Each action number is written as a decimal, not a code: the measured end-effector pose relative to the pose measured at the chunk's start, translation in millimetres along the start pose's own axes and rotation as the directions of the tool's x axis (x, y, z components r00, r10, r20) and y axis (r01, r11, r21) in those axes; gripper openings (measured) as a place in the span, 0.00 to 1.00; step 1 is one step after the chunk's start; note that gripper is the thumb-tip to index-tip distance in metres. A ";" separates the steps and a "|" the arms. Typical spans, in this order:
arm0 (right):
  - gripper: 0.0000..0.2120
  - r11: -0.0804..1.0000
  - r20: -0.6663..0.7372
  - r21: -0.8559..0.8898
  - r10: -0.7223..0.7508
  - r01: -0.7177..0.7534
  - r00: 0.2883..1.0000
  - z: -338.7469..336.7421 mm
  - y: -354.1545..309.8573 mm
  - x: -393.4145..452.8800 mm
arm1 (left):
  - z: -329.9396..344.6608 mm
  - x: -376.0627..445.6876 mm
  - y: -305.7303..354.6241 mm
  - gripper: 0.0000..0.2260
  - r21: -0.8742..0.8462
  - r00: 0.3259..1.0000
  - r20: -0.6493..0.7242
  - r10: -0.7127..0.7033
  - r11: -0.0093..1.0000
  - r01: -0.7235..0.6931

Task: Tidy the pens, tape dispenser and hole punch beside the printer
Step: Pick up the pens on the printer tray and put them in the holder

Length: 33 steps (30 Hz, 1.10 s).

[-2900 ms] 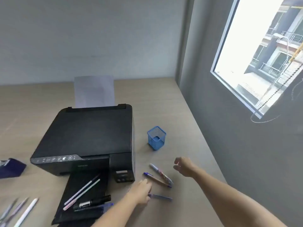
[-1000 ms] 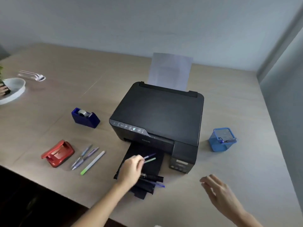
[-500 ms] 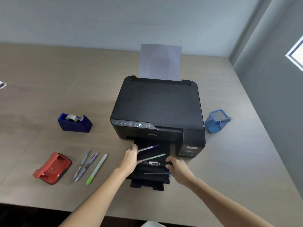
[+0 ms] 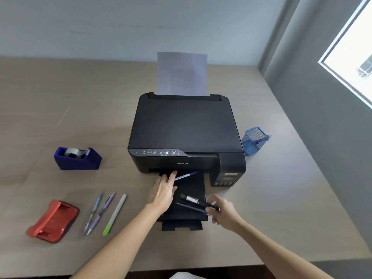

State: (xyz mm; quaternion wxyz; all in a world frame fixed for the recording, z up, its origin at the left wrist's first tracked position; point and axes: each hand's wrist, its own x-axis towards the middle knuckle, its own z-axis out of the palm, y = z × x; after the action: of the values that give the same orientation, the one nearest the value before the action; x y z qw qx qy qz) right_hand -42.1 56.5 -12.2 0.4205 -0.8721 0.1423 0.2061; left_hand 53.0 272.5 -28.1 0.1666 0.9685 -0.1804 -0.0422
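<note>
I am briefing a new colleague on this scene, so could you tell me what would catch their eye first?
The black printer sits mid-table, with both hands over its output tray: the right hand grips a black marker. To the left lie a red hole punch and a blue tape dispenser.

You see a black printer (image 4: 185, 129) holding a pale lavender-grey sheet of paper (image 4: 182, 73), set on a light wood-grain surface (image 4: 80, 97). The tape dispenser (image 4: 77, 159) is dark blue with a clear-white roll. The hole punch (image 4: 52, 221) is glossy red. Beside it lie three pens: a blue-grey pen (image 4: 94, 212), a purple patterned pen (image 4: 102, 213) and a grey pen with a lime-green end (image 4: 115, 214). The mesh cup (image 4: 252, 140) is bright blue. On the black tray (image 4: 193, 190) you find a purple patterned pen (image 4: 185, 175), a black marker (image 4: 196, 201) banded white, and a dark blue pen (image 4: 191, 208).
</note>
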 end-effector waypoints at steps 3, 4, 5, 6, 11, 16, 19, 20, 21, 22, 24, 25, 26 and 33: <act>0.02 1.000 -0.011 0.001 -0.013 0.013 1.000 -6.6 1.7 -0.8 | -0.5 14.8 3.0 0.23 0.089 0.996 0.090 -0.007 0.996 -0.001; 0.02 1.000 -0.018 0.013 -0.007 0.007 1.000 -8.7 3.1 0.1 | 1.0 17.7 4.3 0.23 0.106 0.995 0.099 -0.010 0.994 -0.001; 0.02 1.000 -0.025 0.023 0.000 0.001 1.000 -10.9 4.5 0.5 | 3.2 19.2 5.7 0.23 0.107 0.995 0.098 -0.009 0.994 -0.001; 0.02 0.999 -0.032 0.038 0.001 0.000 0.999 -13.6 6.4 1.3 | 6.5 19.8 7.1 0.23 0.097 0.996 0.087 -0.008 0.995 0.000; 0.03 0.998 -0.011 0.070 0.003 -0.002 1.000 -28.6 15.4 3.2 | 14.5 7.1 16.7 0.18 0.064 0.999 -0.021 0.035 0.997 -0.033; 0.11 0.998 0.071 0.045 -0.056 0.053 0.996 -54.9 24.2 1.2 | 8.4 -5.7 25.2 0.07 0.037 0.995 -0.100 0.020 0.999 -0.016; 0.07 0.988 0.229 0.137 -0.108 0.078 0.968 -92.2 39.8 -3.3 | -4.3 -19.0 29.7 0.11 -0.023 0.978 -0.200 0.059 0.998 -0.065; 0.07 0.982 0.288 0.181 -0.107 0.055 0.952 -110.0 49.1 -4.2 | -13.0 -25.4 31.8 0.14 -0.047 0.966 -0.245 0.088 0.994 -0.102; 0.07 0.976 0.327 0.215 -0.095 0.024 0.940 -130.4 60.3 -4.9 | -23.8 -32.2 33.9 0.16 -0.066 0.950 -0.290 0.116 0.988 -0.141; 0.09 0.970 0.339 0.245 -0.077 -0.008 0.938 -151.3 71.4 -5.6 | -37.0 -39.0 36.1 0.18 -0.086 0.934 -0.331 0.132 0.982 -0.169; 0.10 0.937 0.267 0.345 -0.047 -0.050 0.962 -197.4 91.8 -7.4 | -67.3 -40.5 50.8 0.16 -0.136 0.900 -0.418 0.125 0.971 -0.198; 0.10 0.907 0.198 0.418 -0.033 -0.054 0.980 -219.3 98.4 -7.2 | -80.2 -32.2 62.2 0.15 -0.146 0.875 -0.468 0.125 0.966 -0.216; 0.10 0.878 0.108 0.478 -0.020 -0.034 0.994 -239.9 101.3 -5.4 | -91.4 -18.1 77.3 0.14 -0.142 0.848 -0.512 0.136 0.960 -0.240; 0.04 0.982 -0.548 0.149 -0.013 0.113 0.837 -314.8 60.0 55.8 | -91.6 136.7 226.8 0.07 -0.026 0.937 -0.248 0.244 0.966 -0.259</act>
State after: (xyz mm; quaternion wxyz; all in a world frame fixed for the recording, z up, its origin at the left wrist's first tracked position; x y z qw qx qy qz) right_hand 56.9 -233.3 97.3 0.4444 -0.8583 0.2446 -0.0774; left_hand 117.2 51.6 131.8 0.2193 0.9301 -0.2797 0.0931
